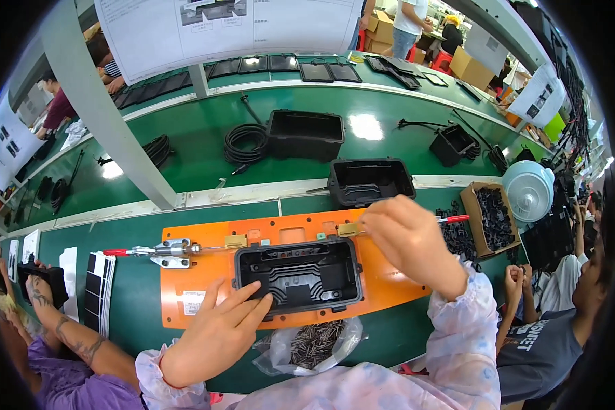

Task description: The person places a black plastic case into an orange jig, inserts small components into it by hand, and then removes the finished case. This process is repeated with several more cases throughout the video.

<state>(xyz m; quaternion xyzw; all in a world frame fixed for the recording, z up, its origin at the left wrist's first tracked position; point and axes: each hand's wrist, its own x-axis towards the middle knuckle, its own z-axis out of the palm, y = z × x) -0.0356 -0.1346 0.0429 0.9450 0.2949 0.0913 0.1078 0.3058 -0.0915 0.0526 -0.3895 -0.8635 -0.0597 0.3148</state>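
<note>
A black plastic box [297, 307] sits with its hollow side up on an orange fixture plate [403, 277]. My left hand [215, 331] is open, with spread fingers resting on the box's near left corner. Above the plate's right side, my right hand [410, 239] is closed, its fingertips pinched beside a brass block [349, 229]. Whatever lies between those fingers is hidden. A red handle [454, 219] shows beyond that hand. On the left of the plate, a metal toggle clamp [174, 251] with a red grip points toward another brass block [236, 241].
Nearest me lies a clear bag of screws [316, 345]. A second black box [371, 181] stands behind the plate. At right are a carton of small black parts [495, 219] and a pale blue fan [528, 191]. Coiled cable [246, 145] lies farther back. Co-workers sit on both sides.
</note>
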